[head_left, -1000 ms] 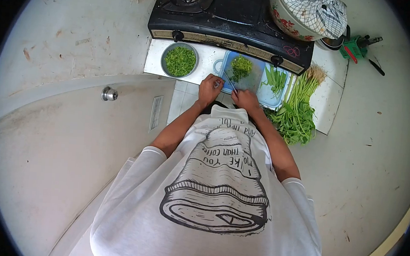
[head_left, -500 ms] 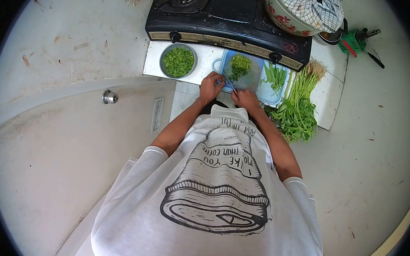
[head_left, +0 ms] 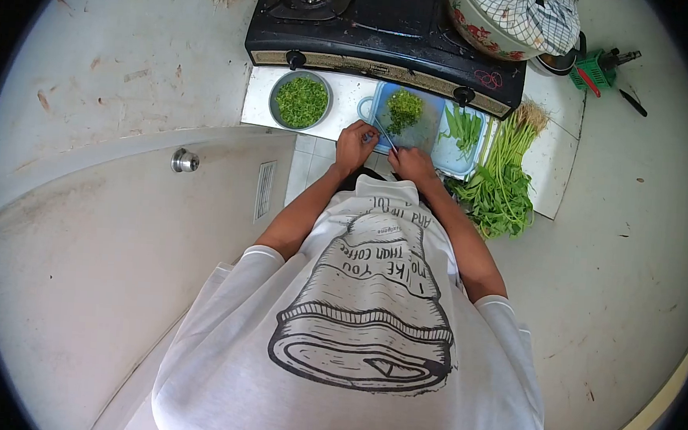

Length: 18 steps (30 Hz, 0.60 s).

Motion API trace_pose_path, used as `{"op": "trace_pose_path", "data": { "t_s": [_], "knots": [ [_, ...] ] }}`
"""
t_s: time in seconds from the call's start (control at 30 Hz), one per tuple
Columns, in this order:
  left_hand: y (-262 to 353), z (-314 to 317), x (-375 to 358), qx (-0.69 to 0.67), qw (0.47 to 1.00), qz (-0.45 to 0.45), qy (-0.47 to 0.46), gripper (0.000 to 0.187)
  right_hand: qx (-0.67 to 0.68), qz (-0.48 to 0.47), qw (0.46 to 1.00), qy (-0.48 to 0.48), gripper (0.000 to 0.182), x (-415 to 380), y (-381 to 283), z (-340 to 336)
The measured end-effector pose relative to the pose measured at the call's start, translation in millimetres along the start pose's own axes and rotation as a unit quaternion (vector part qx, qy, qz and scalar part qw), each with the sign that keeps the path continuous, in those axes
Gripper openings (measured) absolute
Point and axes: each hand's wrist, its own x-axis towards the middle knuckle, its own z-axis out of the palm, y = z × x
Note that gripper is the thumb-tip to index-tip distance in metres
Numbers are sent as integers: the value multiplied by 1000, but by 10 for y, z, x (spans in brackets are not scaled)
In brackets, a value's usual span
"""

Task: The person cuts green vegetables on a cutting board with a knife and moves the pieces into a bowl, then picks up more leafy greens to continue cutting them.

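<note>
My right hand is closed round the handle of a knife, whose blade points up and left over the blue cutting board. At the board's lower left edge, the fingers of my left hand are drawn together beside the blade; what they hold is too small to make out. Chopped greens lie in a pile on the board, above the knife. Long green leaves rest in a light blue tray to the right.
A bowl of chopped greens stands at the left. Bunched leafy stalks lie at the counter's right. Behind are a black stove and a floral pot under a checked cloth. A green basket is farther right.
The view has shifted very slightly. Both hands and the knife keep nearly the same places.
</note>
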Motion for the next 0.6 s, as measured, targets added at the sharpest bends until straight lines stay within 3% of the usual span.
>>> {"op": "trace_pose_path", "data": {
  "t_s": [0.6],
  "knots": [
    [-1,-25,4,2,1000,16,-4,11,13,-1,1000,1,48,68,-38,57]
  ]
}}
